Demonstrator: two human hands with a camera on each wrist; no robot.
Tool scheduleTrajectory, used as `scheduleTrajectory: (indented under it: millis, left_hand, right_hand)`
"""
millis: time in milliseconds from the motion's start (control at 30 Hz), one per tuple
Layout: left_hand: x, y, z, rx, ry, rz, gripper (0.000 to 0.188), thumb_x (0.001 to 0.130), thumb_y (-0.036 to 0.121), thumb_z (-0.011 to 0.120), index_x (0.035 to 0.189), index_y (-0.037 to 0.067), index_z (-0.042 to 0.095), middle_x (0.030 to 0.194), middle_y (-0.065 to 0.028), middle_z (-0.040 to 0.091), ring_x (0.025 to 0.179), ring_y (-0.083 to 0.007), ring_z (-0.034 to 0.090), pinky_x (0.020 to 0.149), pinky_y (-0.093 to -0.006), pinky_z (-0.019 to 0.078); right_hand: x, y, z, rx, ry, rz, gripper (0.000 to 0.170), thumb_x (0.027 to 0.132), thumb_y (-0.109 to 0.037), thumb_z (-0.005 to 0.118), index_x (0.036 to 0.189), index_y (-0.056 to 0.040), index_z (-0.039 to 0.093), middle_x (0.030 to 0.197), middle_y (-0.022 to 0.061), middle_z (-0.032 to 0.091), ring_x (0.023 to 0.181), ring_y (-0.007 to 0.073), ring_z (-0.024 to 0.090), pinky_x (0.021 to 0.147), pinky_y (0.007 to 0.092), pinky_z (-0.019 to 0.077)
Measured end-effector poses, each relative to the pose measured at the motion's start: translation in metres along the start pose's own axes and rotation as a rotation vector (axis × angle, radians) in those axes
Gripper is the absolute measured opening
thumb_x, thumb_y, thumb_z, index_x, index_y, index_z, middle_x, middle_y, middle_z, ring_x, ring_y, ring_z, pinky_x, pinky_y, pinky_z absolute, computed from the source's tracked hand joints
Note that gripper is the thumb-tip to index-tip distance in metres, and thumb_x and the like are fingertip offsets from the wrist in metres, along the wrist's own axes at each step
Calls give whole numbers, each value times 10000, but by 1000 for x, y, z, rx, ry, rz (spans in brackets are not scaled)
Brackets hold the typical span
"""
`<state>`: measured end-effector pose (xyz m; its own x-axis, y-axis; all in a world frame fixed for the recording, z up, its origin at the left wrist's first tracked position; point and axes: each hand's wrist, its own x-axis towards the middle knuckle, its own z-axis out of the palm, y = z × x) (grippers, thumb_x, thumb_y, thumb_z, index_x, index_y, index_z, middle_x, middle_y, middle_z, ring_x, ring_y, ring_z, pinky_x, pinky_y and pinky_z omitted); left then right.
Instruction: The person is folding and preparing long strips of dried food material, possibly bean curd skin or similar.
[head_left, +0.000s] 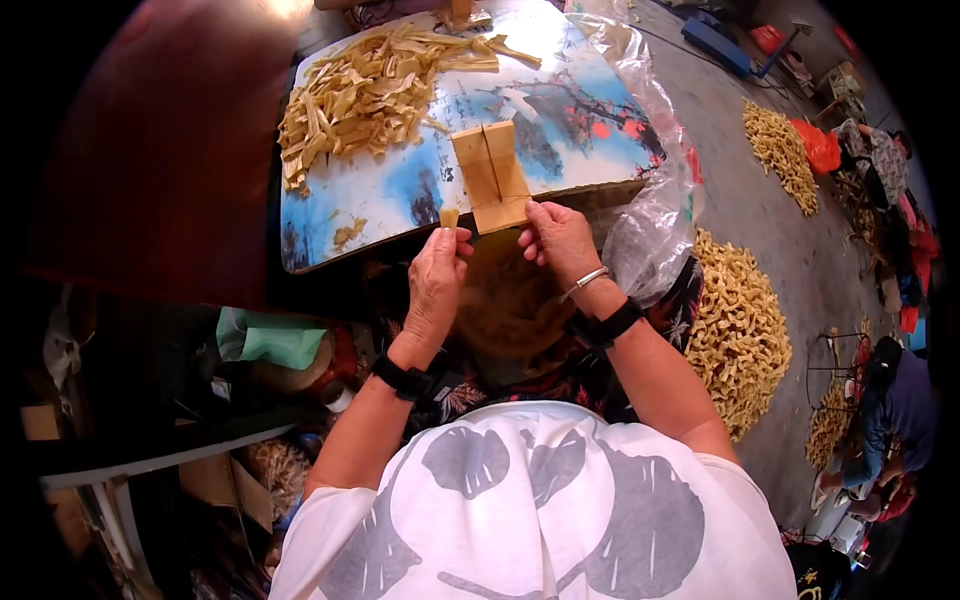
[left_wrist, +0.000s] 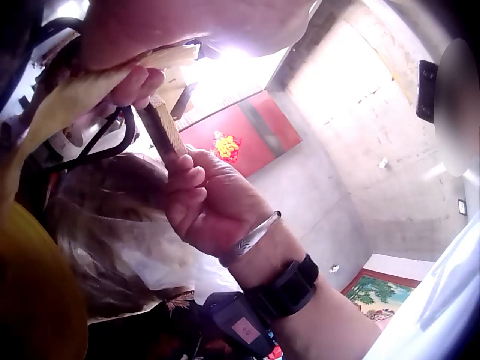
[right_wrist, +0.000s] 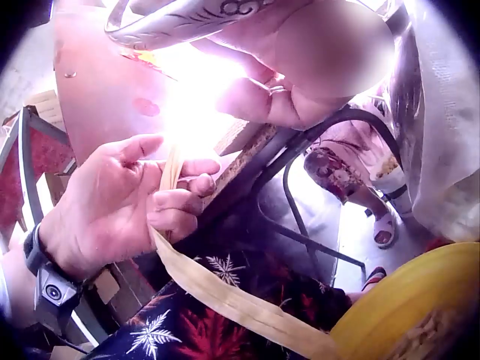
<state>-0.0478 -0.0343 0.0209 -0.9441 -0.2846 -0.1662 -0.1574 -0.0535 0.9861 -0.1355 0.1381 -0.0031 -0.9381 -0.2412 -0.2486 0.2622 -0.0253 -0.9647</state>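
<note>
A pale yellow strip (head_left: 449,217) stands up between the fingers of the left hand (head_left: 437,280). In the right wrist view the left hand (right_wrist: 112,202) has its fingers curled round the strip (right_wrist: 240,304), whose long end hangs toward a yellow basin (right_wrist: 405,300). The right hand (head_left: 565,245) pinches the near right corner of a wooden piece (head_left: 488,178) with a thin dark line down its middle, at the table's edge. From the left wrist the right hand (left_wrist: 217,199) shows its thumb and fingers on the wood's edge (left_wrist: 161,127).
Many flat strips (head_left: 365,95) lie heaped on the painted tabletop (head_left: 400,200). Clear plastic (head_left: 640,230) hangs at its right side. A large pile of knotted yellow pieces (head_left: 740,340) lies on the floor to the right, with people (head_left: 895,410) beyond.
</note>
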Motion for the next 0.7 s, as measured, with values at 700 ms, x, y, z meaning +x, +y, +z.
scheduleTrajectory:
  millis: [700]
  left_hand:
    - [-53,-39,-5,56,-122,-228,249,969,271,603,1026,31,638,787,-57,646,771,-199,643,727,-303,522]
  right_hand:
    - [-99,-12,13,-321,-10,-454,138,981,-113,566,1010,-21,664,871,71,666,736,111,656,653,239,515]
